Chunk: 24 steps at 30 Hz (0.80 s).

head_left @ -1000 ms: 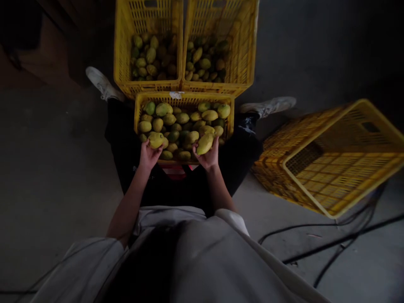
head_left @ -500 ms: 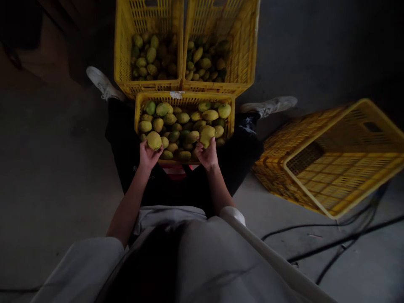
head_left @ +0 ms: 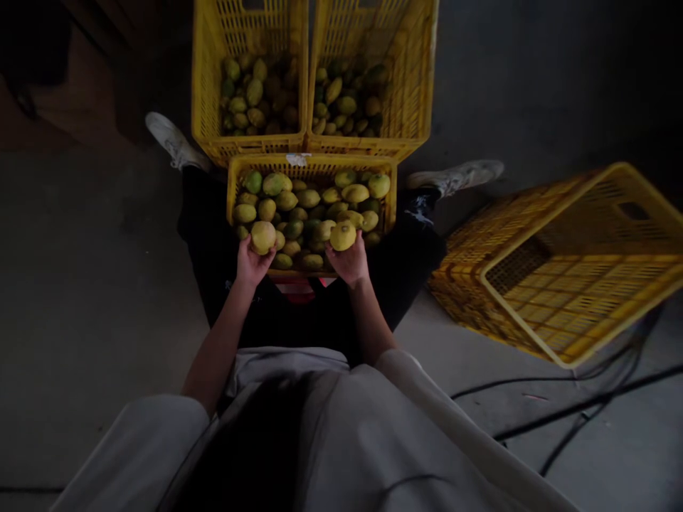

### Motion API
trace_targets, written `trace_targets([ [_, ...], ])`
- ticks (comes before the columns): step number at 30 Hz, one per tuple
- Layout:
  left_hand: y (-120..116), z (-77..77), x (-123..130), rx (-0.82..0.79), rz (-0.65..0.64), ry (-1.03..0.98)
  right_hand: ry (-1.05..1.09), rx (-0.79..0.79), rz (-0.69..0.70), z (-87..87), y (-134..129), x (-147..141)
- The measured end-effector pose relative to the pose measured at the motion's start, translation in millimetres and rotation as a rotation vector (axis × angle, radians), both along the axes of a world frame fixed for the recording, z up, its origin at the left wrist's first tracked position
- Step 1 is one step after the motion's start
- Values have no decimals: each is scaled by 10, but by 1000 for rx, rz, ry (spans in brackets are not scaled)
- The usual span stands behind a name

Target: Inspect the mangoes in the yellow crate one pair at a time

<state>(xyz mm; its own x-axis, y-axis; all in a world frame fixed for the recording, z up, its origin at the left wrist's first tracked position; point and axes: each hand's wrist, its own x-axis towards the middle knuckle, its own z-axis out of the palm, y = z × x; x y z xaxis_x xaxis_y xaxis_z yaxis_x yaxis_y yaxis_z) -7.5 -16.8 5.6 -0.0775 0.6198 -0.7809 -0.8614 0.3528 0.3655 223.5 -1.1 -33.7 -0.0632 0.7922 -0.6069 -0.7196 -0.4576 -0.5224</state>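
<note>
My left hand [head_left: 252, 264] is closed around a yellow lemon [head_left: 263, 237], over the near left corner of a full yellow crate [head_left: 231, 192]. In my right hand [head_left: 349, 263] is another lemon [head_left: 342, 235], its round stem or tip end turned up, above the near right part of that crate. Both hands have the fingers curled under and beside the fruit. Beneath them the crate holds many lemons, yellow to green, such as a green-yellow one [head_left: 273, 184] near the back. The crate stands between my legs.
Two deeper yellow crates, left [head_left: 197, 85] and right [head_left: 424, 85], stand beyond, with lemons at the bottom. On the right a yellow crate [head_left: 533, 323] is tilted on the floor, near black cables [head_left: 565, 412]. My shoes [head_left: 171, 139] flank the crates.
The lemon in my right hand has turned, so its end now faces up, and sits slightly lower and left. The lemon in my left hand has also rotated a little.
</note>
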Motion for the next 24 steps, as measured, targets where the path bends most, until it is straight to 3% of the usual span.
trace_targets([
  [6, -22, 25, 0, 60, -6, -7, 143, 74, -114, -4, -48, 64],
  [13, -56, 37, -33, 49, -16, -53, 226, 129, -126, 61, -80, 91],
  [19, -71, 65, -38, 126, 10, -110, 179, -44, -134, -100, -21, 91],
  [24, -43, 42, -28, 14, 30, -45, 254, -156, -154, -112, -43, 127],
])
